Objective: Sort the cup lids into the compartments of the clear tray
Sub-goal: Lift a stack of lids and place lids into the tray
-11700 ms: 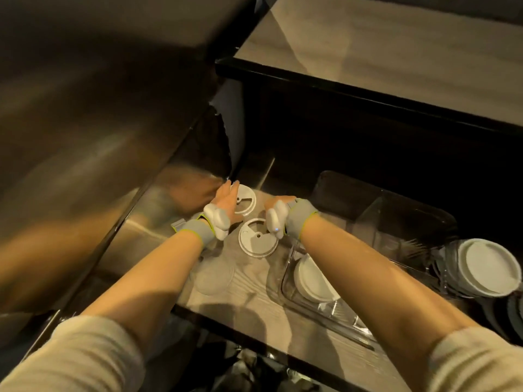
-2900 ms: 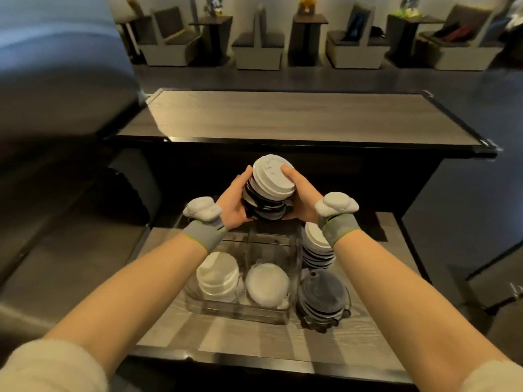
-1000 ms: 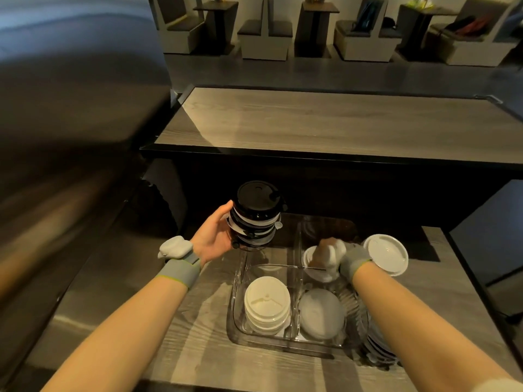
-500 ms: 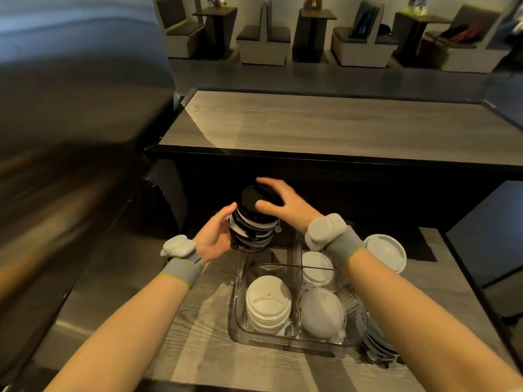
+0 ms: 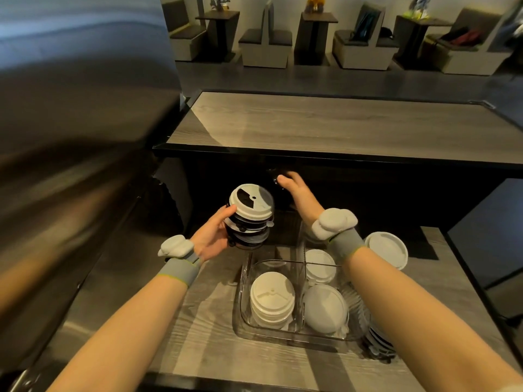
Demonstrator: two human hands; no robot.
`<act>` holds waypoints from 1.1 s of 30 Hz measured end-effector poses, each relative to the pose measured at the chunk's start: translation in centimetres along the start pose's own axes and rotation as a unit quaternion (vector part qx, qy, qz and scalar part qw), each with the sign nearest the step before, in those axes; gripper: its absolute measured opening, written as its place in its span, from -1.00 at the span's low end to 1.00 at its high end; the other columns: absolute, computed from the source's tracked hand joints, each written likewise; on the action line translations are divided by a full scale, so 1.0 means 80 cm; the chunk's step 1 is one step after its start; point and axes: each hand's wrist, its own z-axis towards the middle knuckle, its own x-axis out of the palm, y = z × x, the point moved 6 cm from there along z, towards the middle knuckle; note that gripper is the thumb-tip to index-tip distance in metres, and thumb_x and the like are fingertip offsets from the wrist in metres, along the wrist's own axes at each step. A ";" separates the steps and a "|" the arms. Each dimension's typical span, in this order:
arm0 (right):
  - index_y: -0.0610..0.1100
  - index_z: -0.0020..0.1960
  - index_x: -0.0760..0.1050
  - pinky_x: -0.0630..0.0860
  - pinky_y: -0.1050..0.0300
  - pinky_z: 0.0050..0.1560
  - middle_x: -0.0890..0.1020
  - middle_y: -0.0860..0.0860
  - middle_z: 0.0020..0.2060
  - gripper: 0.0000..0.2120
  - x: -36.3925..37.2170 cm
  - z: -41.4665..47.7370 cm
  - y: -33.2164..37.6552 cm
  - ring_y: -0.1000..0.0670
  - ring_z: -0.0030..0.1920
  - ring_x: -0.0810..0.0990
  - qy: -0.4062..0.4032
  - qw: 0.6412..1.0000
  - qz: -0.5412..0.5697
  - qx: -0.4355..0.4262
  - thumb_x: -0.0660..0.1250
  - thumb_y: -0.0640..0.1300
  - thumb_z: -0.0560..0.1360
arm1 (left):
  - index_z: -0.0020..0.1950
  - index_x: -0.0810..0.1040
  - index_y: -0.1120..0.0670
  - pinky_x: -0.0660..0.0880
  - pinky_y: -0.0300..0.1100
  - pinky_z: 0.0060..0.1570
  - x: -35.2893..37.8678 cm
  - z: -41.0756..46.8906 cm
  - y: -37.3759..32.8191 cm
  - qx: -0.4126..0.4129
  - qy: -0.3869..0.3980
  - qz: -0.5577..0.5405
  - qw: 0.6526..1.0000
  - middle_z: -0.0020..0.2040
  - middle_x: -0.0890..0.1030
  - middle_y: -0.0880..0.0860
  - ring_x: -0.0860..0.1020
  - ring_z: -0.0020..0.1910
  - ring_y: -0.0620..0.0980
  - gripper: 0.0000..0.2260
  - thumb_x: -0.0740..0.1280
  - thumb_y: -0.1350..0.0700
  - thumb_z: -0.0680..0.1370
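Lids in a mixed stack (image 5: 250, 219) sit mid-frame, clamped in the left hand (image 5: 210, 236); its black top lid has just come off, baring a white one. Right hand (image 5: 297, 190) carries something dark, grip unclear, above the clear tray (image 5: 243, 281).

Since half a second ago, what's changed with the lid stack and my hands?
The right hand has lifted the black lid off the stack and drawn it up and to the right, baring a white lid on top. The left hand still holds the stack. The lids in the clear tray are unchanged.
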 end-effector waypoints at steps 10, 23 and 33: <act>-0.05 0.36 0.30 0.39 0.07 0.24 0.42 -0.16 0.28 -0.36 0.005 0.001 -0.079 -0.14 0.26 0.43 0.146 0.899 -0.406 0.069 0.46 -0.03 0.35 | 0.48 0.26 0.11 0.49 0.04 0.03 -0.026 -0.002 -0.022 -0.008 -0.022 -0.016 1.000 0.21 0.53 0.15 0.52 0.15 0.12 -0.53 0.13 0.00 0.59; -0.16 0.21 0.44 0.50 -0.03 0.11 0.56 -0.17 0.15 -0.60 0.041 0.019 -0.129 -0.19 0.12 0.54 0.215 0.775 -0.592 0.038 0.38 -0.05 0.43 | 0.26 0.45 0.02 0.47 0.00 -0.01 -0.038 -0.004 -0.018 -0.018 -0.040 -0.019 0.999 0.12 0.57 0.08 0.51 0.14 0.08 -0.71 0.18 0.04 0.55; 0.05 0.41 0.22 0.26 0.25 0.22 0.37 0.03 0.29 -0.39 0.068 0.000 0.013 0.11 0.27 0.27 0.132 0.948 -0.247 -0.154 0.38 0.05 0.43 | 0.42 0.32 0.00 0.42 0.08 0.16 -0.032 -0.011 -0.017 -0.011 -0.033 0.023 0.999 0.22 0.55 0.10 0.40 0.34 0.15 -0.61 0.16 0.02 0.59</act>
